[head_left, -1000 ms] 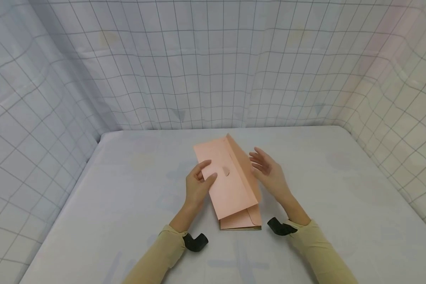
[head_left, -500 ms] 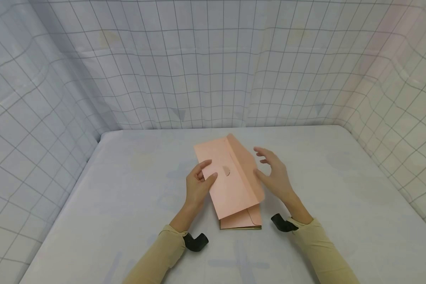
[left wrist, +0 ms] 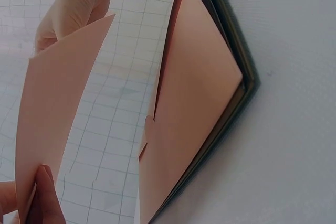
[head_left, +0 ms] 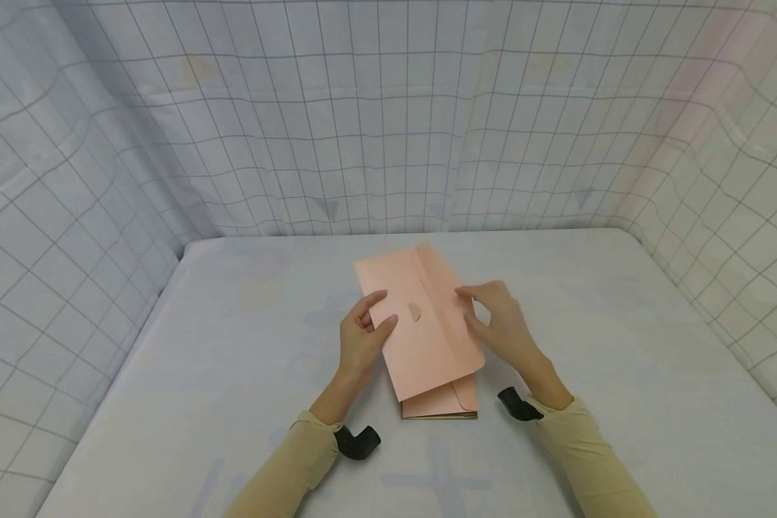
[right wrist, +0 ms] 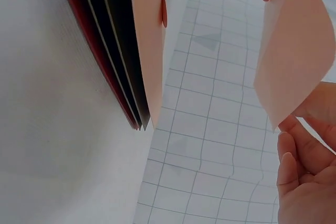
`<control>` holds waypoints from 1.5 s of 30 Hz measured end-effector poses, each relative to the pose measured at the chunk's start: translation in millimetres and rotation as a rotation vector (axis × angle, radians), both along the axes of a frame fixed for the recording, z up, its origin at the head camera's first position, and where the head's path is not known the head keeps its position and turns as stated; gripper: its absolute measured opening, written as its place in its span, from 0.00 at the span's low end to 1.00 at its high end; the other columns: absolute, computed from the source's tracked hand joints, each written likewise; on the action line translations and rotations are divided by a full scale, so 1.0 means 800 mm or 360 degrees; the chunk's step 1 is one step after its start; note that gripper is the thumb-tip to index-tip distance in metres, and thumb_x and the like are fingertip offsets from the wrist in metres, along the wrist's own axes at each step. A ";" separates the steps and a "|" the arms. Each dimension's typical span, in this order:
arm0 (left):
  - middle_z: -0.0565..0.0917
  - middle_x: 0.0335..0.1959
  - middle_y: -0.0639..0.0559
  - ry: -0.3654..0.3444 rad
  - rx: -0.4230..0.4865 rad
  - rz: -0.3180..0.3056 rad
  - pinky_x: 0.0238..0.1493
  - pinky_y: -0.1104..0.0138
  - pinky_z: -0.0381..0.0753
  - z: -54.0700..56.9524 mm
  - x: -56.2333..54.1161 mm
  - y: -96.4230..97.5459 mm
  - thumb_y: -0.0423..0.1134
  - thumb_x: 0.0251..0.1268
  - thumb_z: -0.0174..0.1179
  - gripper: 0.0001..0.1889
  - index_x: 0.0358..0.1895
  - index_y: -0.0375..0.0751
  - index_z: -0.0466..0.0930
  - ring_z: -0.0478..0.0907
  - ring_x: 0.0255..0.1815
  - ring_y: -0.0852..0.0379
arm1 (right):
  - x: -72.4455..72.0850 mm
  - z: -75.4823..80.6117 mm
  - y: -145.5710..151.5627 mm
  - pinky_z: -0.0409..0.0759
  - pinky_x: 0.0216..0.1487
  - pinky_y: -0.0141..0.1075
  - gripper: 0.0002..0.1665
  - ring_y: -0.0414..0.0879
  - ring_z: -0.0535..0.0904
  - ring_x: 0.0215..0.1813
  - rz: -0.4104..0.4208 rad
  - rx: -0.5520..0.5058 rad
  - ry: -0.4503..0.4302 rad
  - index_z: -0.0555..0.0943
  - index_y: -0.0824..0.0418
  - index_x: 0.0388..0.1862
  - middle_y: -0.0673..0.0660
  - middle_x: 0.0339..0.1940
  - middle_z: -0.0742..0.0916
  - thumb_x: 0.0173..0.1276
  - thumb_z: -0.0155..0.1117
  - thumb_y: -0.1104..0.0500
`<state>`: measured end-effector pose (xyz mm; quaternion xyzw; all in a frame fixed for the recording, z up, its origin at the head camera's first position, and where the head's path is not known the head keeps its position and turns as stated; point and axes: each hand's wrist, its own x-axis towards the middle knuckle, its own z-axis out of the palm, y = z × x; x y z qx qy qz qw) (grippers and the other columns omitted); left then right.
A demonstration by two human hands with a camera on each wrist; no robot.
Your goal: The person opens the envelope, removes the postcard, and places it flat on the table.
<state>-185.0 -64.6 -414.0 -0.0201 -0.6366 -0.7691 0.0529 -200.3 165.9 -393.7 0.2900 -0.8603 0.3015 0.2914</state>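
A pale pink paper envelope (head_left: 414, 352), its flap (head_left: 450, 302) folded out to the right and a small half-round cut near its middle, is held up at a slant. My left hand (head_left: 359, 342) pinches its left edge, thumb in front. At the flap's outer edge, my right hand (head_left: 503, 324) pinches the paper between thumb and fingers. The right wrist view shows the held envelope (right wrist: 294, 45) bowed, with its corner at my right fingers (right wrist: 289, 150). Beneath it lies a stack of envelopes (head_left: 442, 403), mostly covered in the head view.
In the left wrist view the stack's top envelope (left wrist: 194, 72) is pink, with dark ones below. Dark and red edges (right wrist: 102, 51) show in the right wrist view. White cloth covers the table (head_left: 265, 374); gridded white curtains (head_left: 388, 115) surround it.
The flap has swung outward to the right and now lies more in line with the envelope. My right hand's fingers have come down onto its edge. The left hand has kept its grip.
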 end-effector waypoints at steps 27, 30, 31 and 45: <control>0.81 0.45 0.28 0.0129 -0.0048 -0.0103 0.25 0.75 0.75 -0.003 -0.002 -0.001 0.23 0.57 0.59 0.24 0.59 0.39 0.74 0.78 0.24 0.67 | 0.006 -0.014 -0.021 0.83 0.41 0.30 0.24 0.35 0.83 0.39 0.0480 -0.1043 -0.1352 0.68 0.72 0.61 0.67 0.48 0.84 0.69 0.56 0.64; 0.81 0.45 0.28 0.0092 -0.0048 -0.0146 0.26 0.75 0.76 -0.003 -0.001 -0.001 0.24 0.57 0.59 0.24 0.59 0.40 0.74 0.79 0.25 0.66 | 0.006 -0.017 -0.023 0.83 0.40 0.30 0.23 0.35 0.83 0.38 0.0455 -0.1069 -0.1402 0.69 0.71 0.60 0.50 0.41 0.86 0.69 0.56 0.63; 0.81 0.45 0.28 0.0075 -0.0052 -0.0160 0.26 0.74 0.77 -0.003 -0.001 -0.001 0.24 0.57 0.59 0.24 0.59 0.41 0.74 0.80 0.25 0.66 | 0.006 -0.018 -0.024 0.82 0.40 0.29 0.22 0.35 0.82 0.38 0.0448 -0.1071 -0.1418 0.69 0.71 0.59 0.45 0.39 0.86 0.69 0.56 0.63; 0.80 0.49 0.27 0.0056 -0.0102 -0.0240 0.29 0.73 0.80 -0.005 0.000 0.000 0.25 0.58 0.59 0.24 0.60 0.41 0.73 0.83 0.29 0.65 | 0.006 -0.025 -0.033 0.79 0.45 0.24 0.19 0.31 0.80 0.42 0.0352 -0.1054 -0.1428 0.72 0.70 0.55 0.39 0.36 0.85 0.68 0.57 0.63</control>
